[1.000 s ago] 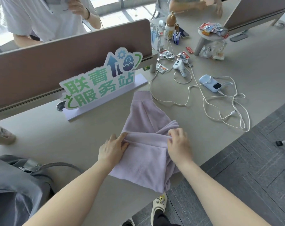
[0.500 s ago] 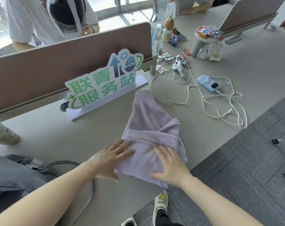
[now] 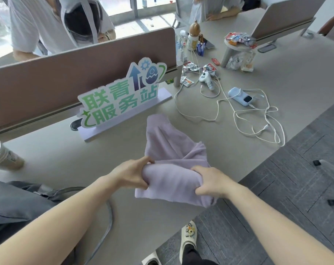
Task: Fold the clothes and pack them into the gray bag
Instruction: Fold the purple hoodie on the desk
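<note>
A lilac garment (image 3: 172, 150) lies partly folded on the beige table (image 3: 57, 159), its near part doubled into a thick fold. My left hand (image 3: 131, 174) grips the left end of that fold, thumb on top and fingers curled under. My right hand (image 3: 210, 180) grips the right end the same way, near the table's front edge. The gray bag (image 3: 15, 203) sits at the near left of the table, its strap (image 3: 107, 217) looping toward my left forearm.
A green-lettered sign (image 3: 120, 96) on a lilac base stands behind the garment against a brown divider (image 3: 66, 77). White cables (image 3: 258, 119), a blue power bank (image 3: 240, 96), a white controller and snack wrappers lie to the right. A cup (image 3: 1, 155) stands at the left. People sit beyond the divider.
Half a second ago both hands lay flat, pressing the garment down. Now their fingers have curled round the ends of the near fold and lifted it slightly.
</note>
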A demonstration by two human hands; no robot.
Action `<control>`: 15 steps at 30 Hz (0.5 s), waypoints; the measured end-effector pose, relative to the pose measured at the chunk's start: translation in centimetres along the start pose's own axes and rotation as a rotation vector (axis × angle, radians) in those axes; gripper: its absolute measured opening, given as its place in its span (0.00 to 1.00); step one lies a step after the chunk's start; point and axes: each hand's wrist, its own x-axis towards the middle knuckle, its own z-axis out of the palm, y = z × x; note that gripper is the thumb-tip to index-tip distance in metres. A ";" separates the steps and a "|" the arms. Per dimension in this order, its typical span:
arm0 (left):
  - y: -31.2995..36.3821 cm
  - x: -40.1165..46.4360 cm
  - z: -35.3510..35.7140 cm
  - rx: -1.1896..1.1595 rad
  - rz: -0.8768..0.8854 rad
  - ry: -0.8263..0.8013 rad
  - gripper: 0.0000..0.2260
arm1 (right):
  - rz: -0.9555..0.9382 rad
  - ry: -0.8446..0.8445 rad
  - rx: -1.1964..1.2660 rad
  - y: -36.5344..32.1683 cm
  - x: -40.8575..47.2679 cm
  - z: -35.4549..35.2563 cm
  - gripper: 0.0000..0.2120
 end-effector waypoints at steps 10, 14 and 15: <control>-1.1 2.0 0.0 -1.026 -0.348 0.331 0.34 | 0.139 0.193 0.715 0.5 5.8 -4.9 0.16; 0.1 3.1 1.2 -1.086 -0.416 0.403 0.40 | 0.246 0.428 0.646 -0.6 9.2 -6.0 0.24; 0.3 3.2 1.6 -1.075 -0.434 0.424 0.42 | 0.245 0.453 0.651 -0.8 9.5 -6.2 0.27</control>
